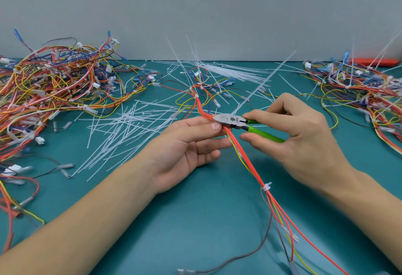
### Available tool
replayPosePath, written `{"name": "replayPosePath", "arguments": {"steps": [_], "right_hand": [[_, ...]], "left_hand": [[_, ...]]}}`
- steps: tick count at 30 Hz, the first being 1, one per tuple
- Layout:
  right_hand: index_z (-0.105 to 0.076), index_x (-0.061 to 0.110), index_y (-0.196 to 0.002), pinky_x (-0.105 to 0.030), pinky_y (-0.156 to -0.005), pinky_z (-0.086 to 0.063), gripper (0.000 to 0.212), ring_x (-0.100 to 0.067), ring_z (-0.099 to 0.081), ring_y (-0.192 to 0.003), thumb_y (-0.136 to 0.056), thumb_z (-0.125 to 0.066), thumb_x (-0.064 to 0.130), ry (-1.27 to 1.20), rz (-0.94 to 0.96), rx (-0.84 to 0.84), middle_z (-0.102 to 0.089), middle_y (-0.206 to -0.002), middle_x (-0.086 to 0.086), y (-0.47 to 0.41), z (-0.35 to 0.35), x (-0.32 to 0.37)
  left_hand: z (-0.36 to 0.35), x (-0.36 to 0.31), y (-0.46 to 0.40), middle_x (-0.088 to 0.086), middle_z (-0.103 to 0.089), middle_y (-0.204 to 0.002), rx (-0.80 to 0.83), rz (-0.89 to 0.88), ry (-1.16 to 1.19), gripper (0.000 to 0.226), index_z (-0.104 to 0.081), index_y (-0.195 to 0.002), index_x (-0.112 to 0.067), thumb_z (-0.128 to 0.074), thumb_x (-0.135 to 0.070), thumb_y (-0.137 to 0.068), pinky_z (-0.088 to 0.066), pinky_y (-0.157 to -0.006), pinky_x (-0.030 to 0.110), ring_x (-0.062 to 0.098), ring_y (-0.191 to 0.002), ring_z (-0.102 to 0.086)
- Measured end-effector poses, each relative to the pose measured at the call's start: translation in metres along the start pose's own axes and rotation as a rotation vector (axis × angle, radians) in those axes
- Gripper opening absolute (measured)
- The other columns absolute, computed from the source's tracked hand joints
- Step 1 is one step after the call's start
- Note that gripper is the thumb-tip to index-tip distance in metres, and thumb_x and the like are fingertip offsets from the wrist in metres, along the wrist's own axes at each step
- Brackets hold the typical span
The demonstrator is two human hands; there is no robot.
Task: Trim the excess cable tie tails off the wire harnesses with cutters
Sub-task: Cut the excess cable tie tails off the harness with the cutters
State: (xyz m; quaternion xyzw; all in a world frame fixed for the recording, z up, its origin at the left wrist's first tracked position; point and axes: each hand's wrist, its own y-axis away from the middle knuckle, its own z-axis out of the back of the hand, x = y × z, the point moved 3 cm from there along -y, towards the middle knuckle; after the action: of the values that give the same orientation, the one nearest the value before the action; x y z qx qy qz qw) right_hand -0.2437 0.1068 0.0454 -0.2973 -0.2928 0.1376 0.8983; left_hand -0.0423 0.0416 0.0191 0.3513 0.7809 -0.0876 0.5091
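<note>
An orange and yellow wire harness (245,157) runs from the middle of the table toward the lower right. My left hand (187,146) pinches its wires between thumb and fingers near the centre. My right hand (298,129) grips the green handles of the cutters (237,122). The steel jaws point left and sit against the harness right beside my left thumb. A long white cable tie tail (265,81) rises from that spot up to the right. A trimmed white tie (267,187) wraps the bundle lower down.
A big tangle of harnesses (50,92) covers the left of the teal table (174,220). Another pile (365,94) lies at the right. Cut tie tails (121,135) are scattered left of my hands, loose ties (228,70) behind. A grey wall (195,9) closes the back.
</note>
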Motion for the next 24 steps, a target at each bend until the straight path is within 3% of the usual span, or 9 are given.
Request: {"name": "replayPosePath", "arguments": {"steps": [5,8,11,13,18,24], "right_hand": [[-0.080,0.024,-0.116,-0.025,-0.071,-0.038,0.034,-0.020,-0.052,-0.077,-0.084,-0.080,0.037,0.024,0.015,-0.012,-0.053,-0.087,-0.002,-0.0002,-0.0018,-0.0006],[-0.080,0.023,-0.117,-0.026,-0.073,-0.038,0.034,-0.019,-0.051,-0.078,-0.086,-0.081,0.037,0.032,0.012,-0.015,-0.053,-0.088,-0.002,-0.0003,-0.0025,-0.0026],[-0.080,0.023,-0.117,-0.027,-0.074,-0.039,0.034,-0.017,-0.049,-0.079,-0.086,-0.081,0.037,0.053,0.011,-0.016,-0.054,-0.090,-0.001,0.0005,-0.0025,-0.0047],[-0.080,0.022,-0.117,-0.029,-0.073,-0.039,0.034,-0.016,-0.048,-0.079,-0.087,-0.081,0.037,0.074,0.022,-0.018,-0.053,-0.090,0.000,0.0005,-0.0019,-0.0045],[-0.080,0.020,-0.116,-0.037,-0.069,-0.045,0.035,-0.021,-0.052,-0.080,-0.087,-0.077,0.038,0.160,0.084,-0.007,-0.054,-0.089,-0.001,0.0007,-0.0031,-0.0003],[-0.080,0.020,-0.116,-0.043,-0.070,-0.049,0.033,-0.027,-0.057,-0.083,-0.087,-0.080,0.036,0.198,0.093,0.016,-0.056,-0.090,-0.002,0.0018,-0.0055,-0.0005]], "left_hand": [[-0.0006,0.0000,0.0003,0.011,-0.070,-0.120,0.008,0.002,0.015,0.052,-0.060,-0.132,0.003,-0.069,-0.017,-0.084,-0.057,-0.070,0.025,0.024,-0.098,-0.073],[-0.0004,-0.0002,0.0005,0.010,-0.070,-0.122,0.019,0.003,0.010,0.042,-0.068,-0.126,-0.003,-0.065,-0.018,-0.086,-0.057,-0.072,0.026,0.027,-0.107,-0.071],[-0.0007,-0.0013,0.0011,0.011,-0.072,-0.123,0.036,-0.012,-0.002,0.036,-0.071,-0.121,-0.009,-0.065,-0.011,-0.085,-0.058,-0.073,0.027,0.024,-0.102,-0.072],[-0.0014,-0.0023,0.0021,0.013,-0.071,-0.125,0.040,-0.007,0.025,0.036,-0.071,-0.120,-0.010,-0.063,-0.016,-0.085,-0.058,-0.073,0.029,0.025,-0.099,-0.072],[-0.0048,-0.0002,0.0019,0.008,-0.074,-0.098,-0.046,-0.071,-0.063,0.021,-0.079,-0.099,-0.017,-0.072,-0.032,-0.086,-0.060,-0.070,0.029,0.020,-0.081,-0.073],[-0.0069,0.0011,0.0024,0.009,-0.074,-0.090,-0.115,-0.097,-0.087,0.019,-0.077,-0.093,-0.015,-0.074,-0.029,-0.081,-0.060,-0.066,0.026,0.018,-0.073,-0.072]]}}
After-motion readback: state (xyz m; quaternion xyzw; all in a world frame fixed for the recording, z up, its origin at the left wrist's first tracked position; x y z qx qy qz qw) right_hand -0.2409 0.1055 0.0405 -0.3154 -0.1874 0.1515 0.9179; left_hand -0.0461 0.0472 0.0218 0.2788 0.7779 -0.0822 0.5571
